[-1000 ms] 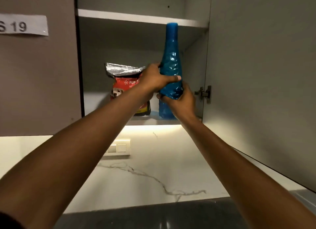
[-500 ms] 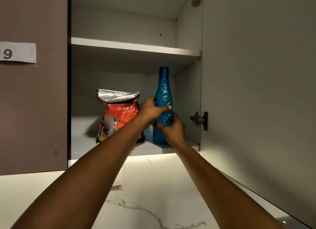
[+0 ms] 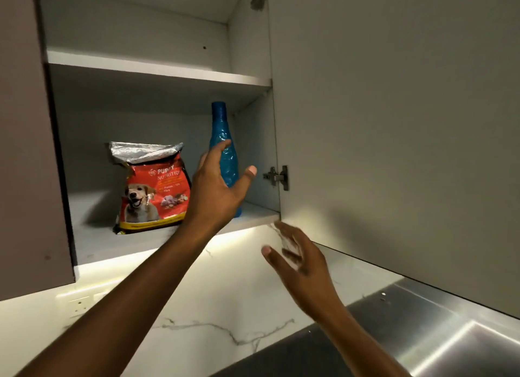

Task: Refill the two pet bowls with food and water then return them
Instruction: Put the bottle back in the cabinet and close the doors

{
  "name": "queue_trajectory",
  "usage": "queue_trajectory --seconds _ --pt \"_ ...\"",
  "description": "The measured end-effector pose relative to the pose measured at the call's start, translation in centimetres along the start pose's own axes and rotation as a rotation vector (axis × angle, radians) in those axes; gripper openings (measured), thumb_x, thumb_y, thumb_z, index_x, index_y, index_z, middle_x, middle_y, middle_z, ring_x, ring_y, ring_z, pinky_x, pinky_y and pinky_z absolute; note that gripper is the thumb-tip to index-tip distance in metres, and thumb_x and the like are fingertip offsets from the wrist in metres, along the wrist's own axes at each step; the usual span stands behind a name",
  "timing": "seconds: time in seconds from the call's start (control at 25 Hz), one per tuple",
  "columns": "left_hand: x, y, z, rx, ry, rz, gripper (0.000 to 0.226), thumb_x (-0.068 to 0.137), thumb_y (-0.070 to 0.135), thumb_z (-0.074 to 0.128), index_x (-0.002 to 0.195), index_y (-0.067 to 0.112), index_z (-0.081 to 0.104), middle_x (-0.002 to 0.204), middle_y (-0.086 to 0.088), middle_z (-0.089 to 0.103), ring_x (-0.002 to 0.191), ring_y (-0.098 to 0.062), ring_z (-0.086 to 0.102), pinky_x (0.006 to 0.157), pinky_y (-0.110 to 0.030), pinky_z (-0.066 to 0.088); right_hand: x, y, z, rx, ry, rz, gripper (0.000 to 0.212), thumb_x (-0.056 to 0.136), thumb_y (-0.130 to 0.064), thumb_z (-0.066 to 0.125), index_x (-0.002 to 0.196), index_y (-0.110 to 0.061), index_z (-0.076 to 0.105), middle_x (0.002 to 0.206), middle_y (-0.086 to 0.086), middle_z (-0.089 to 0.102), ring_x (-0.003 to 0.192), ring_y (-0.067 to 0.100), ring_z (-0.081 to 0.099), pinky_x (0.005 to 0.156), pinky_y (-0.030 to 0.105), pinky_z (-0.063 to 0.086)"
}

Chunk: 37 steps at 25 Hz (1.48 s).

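The open wall cabinet has two shelves; the upper shelf shows nothing on its visible part; the lower shelf carries two things, one blue bottle and one bag of puppy food; the bottle stands upright near the shelf's right end, close to the right inner wall, its neck uncovered and its contents not discernible through the tinted plastic; the bag stands just left of the bottle, nearer the middle of the shelf and towards its front edge, its silver top folded over so the kibble inside is hidden, its red face printed with a dog and the words "PUPPY NUTRITION"; the left hand is raised in front of the bottle with fingers spread and thumb out to the right, unclenched and gripping nothing, though whether the fingertips brush the bottle cannot be told; the right hand hangs below the shelf's right front corner, blurred, fingers loosely splayed and holding nothing; the cabinet door stands swung out on the right, with one metal hinge showing at its inner edge; no pet bowl is in view
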<state>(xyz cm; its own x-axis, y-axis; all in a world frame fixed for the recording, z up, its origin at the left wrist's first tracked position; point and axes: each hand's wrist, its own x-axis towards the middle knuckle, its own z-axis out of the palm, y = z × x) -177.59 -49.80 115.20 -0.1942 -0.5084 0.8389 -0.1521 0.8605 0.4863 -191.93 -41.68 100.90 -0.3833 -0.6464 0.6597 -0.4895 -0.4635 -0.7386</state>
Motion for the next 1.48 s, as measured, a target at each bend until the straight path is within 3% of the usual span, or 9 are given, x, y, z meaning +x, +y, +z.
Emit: queue_trajectory --seconds 0.12,0.32,0.56,0.72,0.96,1.08,1.16,1.32,1.48 --pt "-3.5 6.1 0.3 -0.037 -0.069 0.114 0.071 0.093 0.053 0.067 0.156 0.032 0.041 0.166 0.001 0.038 0.15 -0.019 0.04 0.117 -0.048 0.046 -7.7 1.7 -5.1 0.053 0.073 0.15 0.052 0.087 -0.058 0.068 0.137 -0.048 0.057 0.143 -0.027 0.059 0.12 -0.02 0.058 0.088 0.002 0.052" --pt "-8.6 20.1 3.6 -0.072 -0.149 0.319 0.071 0.095 0.053 0.065 0.158 0.031 0.04 0.168 0.006 0.035 0.151 -0.009 0.037 0.118 -0.046 0.045 -13.7 1.9 -16.2 0.347 0.298 0.353 0.087 0.068 -0.078 0.076 0.137 -0.026 0.066 0.13 -0.013 0.076 0.126 0.013 0.071 0.096 0.029 0.06" --pt "-13.6 29.6 10.1 0.021 -0.186 0.323 0.091 0.091 0.057 0.07 0.166 0.038 0.022 0.177 0.008 0.014 0.161 -0.013 0.019 0.124 -0.039 0.027 -14.9 -3.3 -24.1 0.494 0.243 0.234 0.037 0.09 -0.067 0.052 0.12 -0.062 0.072 0.146 -0.019 0.067 0.144 0.02 0.057 0.116 0.039 0.048" --pt "-14.5 30.2 12.3 0.225 -0.269 0.245 0.106 0.088 0.053 0.076 0.167 0.039 0.006 0.178 0.01 0.002 0.163 -0.017 0.011 0.113 -0.03 0.011 -15.2 -5.6 -24.1 0.522 0.055 0.19 0.093 0.041 -0.101 0.069 0.126 -0.07 0.05 0.142 -0.046 0.046 0.151 0.004 0.036 0.125 0.036 0.029" --pt "-16.5 28.1 9.9 0.205 -0.189 0.201 0.109 0.091 0.037 0.078 0.167 0.041 0.0 0.177 0.014 0.008 0.161 -0.019 0.022 0.12 -0.052 0.041 -16.5 -6.9 -20.9 0.49 -0.113 0.179 0.112 0.028 -0.112 0.052 0.13 -0.069 0.034 0.139 -0.051 0.028 0.146 -0.004 0.031 0.125 0.038 0.023" --pt "-17.5 26.8 5.9 0.149 -0.108 0.149 0.109 0.094 0.022 0.077 0.166 0.045 -0.001 0.174 0.019 0.014 0.155 -0.007 0.026 0.117 -0.037 0.039 -16.4 -7.6 -17.6 0.345 -0.262 0.075 0.093 0.055 -0.108 0.041 0.137 -0.067 0.023 0.134 -0.06 0.031 0.127 -0.032 0.034 0.114 0.012 0.02" --pt "-18.1 25.3 2.5 0.15 -0.087 0.085 0.11 0.095 0.013 0.074 0.165 0.048 -0.003 0.171 0.018 0.024 0.153 -0.006 0.032 0.115 -0.034 0.044 -16.2 -7.9 -14.8 0.243 -0.361 -0.03 0.06 0.096 -0.072 0.036 0.153 -0.071 0.016 0.145 -0.066 0.022 0.136 -0.037 0.024 0.108 -0.004 0.022" --pt "-18.3 21.5 -4.2 0.258 -0.015 -0.013 0.114 0.096 0.009 0.072 0.16 0.057 -0.008 0.159 0.014 0.044 0.148 -0.011 0.047 0.11 -0.037 0.049 -14.6 -7.6 -8.2 -0.071 -0.415 -0.371 0.063 0.111 -0.05 0.034 0.162 -0.064 -0.001 0.173 -0.036 -0.009 0.161 -0.008 -0.004 0.126 0.023 0.007" --pt "-16.6 14.4 -10.5 0.324 0.086 -0.122 0.111 0.095 0.005 0.072 0.162 0.052 -0.003 0.166 0.004 0.041 0.151 -0.022 0.045 0.113 -0.053 0.05 -12.7 -7.6 0.2 -0.328 -0.207 -0.567 0.062 0.112 -0.052 0.039 0.169 -0.043 0.018 0.179 -0.013 -0.011 0.165 0.01 -0.013 0.129 0.037 0.002"
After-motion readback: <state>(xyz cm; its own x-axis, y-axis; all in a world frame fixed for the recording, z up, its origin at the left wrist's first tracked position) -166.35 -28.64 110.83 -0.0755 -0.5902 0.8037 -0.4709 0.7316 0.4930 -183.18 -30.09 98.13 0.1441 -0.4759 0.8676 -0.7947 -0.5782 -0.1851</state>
